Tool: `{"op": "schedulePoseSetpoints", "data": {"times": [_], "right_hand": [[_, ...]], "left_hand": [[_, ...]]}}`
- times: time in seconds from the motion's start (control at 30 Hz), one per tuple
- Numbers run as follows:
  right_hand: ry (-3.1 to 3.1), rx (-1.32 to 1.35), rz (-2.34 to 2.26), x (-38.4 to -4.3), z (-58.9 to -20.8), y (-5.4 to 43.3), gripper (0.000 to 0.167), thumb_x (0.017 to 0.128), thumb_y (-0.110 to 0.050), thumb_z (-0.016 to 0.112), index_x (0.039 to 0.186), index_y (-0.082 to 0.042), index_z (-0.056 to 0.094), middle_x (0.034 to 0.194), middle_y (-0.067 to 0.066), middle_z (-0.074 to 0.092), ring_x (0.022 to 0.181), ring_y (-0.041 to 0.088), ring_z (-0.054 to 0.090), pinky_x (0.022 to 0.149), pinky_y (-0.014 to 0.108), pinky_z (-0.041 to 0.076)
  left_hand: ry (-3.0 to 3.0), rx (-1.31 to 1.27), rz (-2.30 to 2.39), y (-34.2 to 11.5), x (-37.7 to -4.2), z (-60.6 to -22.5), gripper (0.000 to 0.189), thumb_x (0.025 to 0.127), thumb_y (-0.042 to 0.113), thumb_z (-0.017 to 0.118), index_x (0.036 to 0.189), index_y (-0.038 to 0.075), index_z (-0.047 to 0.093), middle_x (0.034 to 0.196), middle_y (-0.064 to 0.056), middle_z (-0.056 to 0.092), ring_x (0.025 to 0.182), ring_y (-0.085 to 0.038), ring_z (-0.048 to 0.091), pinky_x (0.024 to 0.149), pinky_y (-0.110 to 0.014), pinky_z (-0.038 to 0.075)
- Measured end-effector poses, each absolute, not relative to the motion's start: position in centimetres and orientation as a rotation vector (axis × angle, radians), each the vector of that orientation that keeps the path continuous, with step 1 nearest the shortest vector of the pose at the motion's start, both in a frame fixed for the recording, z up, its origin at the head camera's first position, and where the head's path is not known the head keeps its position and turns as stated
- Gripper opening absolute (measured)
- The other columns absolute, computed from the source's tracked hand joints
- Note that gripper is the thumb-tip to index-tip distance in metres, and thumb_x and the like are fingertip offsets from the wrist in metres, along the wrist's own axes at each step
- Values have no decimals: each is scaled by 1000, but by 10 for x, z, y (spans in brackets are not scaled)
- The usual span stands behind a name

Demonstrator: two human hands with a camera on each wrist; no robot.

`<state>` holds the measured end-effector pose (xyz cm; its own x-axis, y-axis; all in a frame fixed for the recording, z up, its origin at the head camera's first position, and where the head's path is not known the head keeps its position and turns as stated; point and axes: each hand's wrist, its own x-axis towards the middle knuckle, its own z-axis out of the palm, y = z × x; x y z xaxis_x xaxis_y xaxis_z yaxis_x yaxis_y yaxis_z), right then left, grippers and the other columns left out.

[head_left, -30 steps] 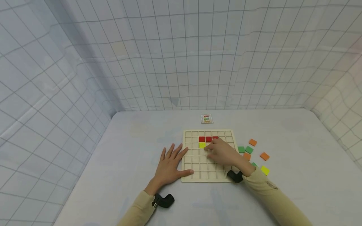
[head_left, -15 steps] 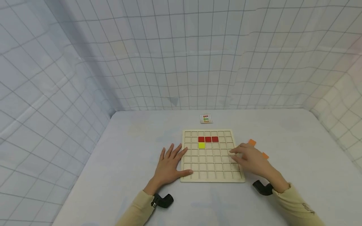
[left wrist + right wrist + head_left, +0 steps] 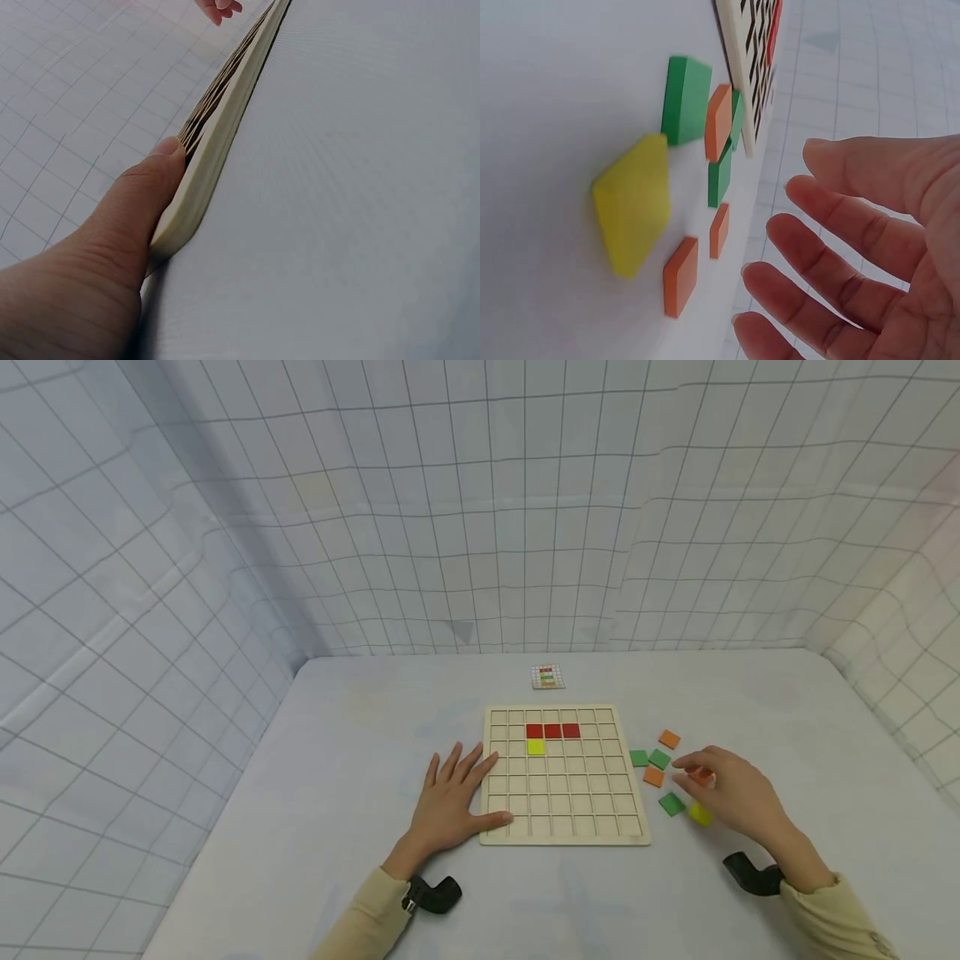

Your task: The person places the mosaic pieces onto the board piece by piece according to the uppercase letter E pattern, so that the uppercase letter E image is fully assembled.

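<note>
A pale wooden grid board point(image 3: 566, 784) lies on the table, three red tiles point(image 3: 552, 732) in a row near its top and a yellow tile point(image 3: 536, 747) under the leftmost. My left hand point(image 3: 448, 802) rests spread at the board's left edge, its thumb over the lower left corner; the left wrist view shows that thumb point(image 3: 135, 199) on the rim. To the right of the board, my right hand point(image 3: 738, 793) hovers over the loose tiles with nothing in its fingers. Beneath it are a yellow tile point(image 3: 634, 206) and an orange tile point(image 3: 681, 277).
Three green tiles, one of them point(image 3: 671, 804) near the yellow one, and further orange tiles point(image 3: 654, 776) lie loose right of the board. Behind the board is a small printed pattern card point(image 3: 547, 677). White grid-lined cloth point(image 3: 480, 527) encloses the table's back and sides.
My right hand has moved off the board, away from the placed yellow tile, and out to the right over the loose tiles. My left hand has stayed in place.
</note>
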<state>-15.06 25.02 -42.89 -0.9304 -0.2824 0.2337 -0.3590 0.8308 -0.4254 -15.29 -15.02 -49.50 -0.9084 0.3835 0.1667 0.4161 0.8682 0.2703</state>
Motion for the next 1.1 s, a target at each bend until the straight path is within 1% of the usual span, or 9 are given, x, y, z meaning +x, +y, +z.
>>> {"op": "schedulePoseSetpoints", "data": {"times": [0.1,0.23,0.3,0.47,0.6,0.73,0.83,0.97,1.1], "right_hand": [[-2844,471,698,-152,-429,257,18,84,-18,73,98,-6,72,90,5,65,75,23,59,52,30,43],[-2873,431,683,-154,-429,263,18,86,-20,72,97,-5,72,94,9,65,79,27,60,54,33,44],[-2904,415,680,-155,-429,264,19,87,-23,71,95,-6,72,91,7,65,78,25,59,55,32,44],[-2995,378,724,-155,-429,267,21,84,-30,73,86,-10,69,79,-4,60,66,15,50,52,28,39],[-3036,364,754,-156,-429,265,25,83,-35,74,86,-11,66,75,-6,58,62,13,46,49,27,38],[-3034,404,763,-162,-433,260,23,84,-31,73,89,-9,66,73,-5,54,61,13,45,49,27,37],[-3034,435,750,-168,-435,255,20,85,-26,72,93,-8,68,73,-4,53,60,14,45,49,28,37],[-3050,441,693,-176,-437,249,20,85,-22,72,95,-6,68,75,-2,56,62,15,50,50,29,40],[-3075,425,680,-182,-436,243,23,84,-22,73,96,-4,67,77,1,59,60,15,50,48,29,41]], "left_hand": [[-2925,-629,-460,-150,-154,-495,92,78,76,52,151,27,27,156,0,21,143,-27,6,111,-51,-2],[-2921,-630,-456,-150,-154,-494,92,78,76,51,152,27,27,156,0,21,143,-27,6,111,-52,-2],[-2924,-628,-455,-150,-154,-494,91,78,75,52,151,27,27,156,0,21,143,-28,6,111,-52,-1],[-2936,-622,-458,-150,-153,-494,92,78,75,52,151,26,27,156,0,21,143,-27,6,111,-52,-1],[-2934,-619,-459,-150,-152,-492,91,78,75,52,151,26,28,156,0,21,143,-27,6,111,-52,-1],[-2938,-617,-457,-150,-152,-491,91,78,74,53,151,26,28,156,0,21,143,-28,6,111,-51,-1],[-2936,-624,-453,-150,-152,-491,91,78,75,52,151,26,28,155,-1,22,143,-29,7,111,-53,0],[-2934,-632,-444,-150,-152,-491,91,79,75,51,151,26,28,155,-2,23,143,-29,7,111,-53,1],[-2937,-631,-432,-150,-151,-491,91,79,74,51,152,26,27,155,-1,22,143,-29,7,111,-52,0]]}}
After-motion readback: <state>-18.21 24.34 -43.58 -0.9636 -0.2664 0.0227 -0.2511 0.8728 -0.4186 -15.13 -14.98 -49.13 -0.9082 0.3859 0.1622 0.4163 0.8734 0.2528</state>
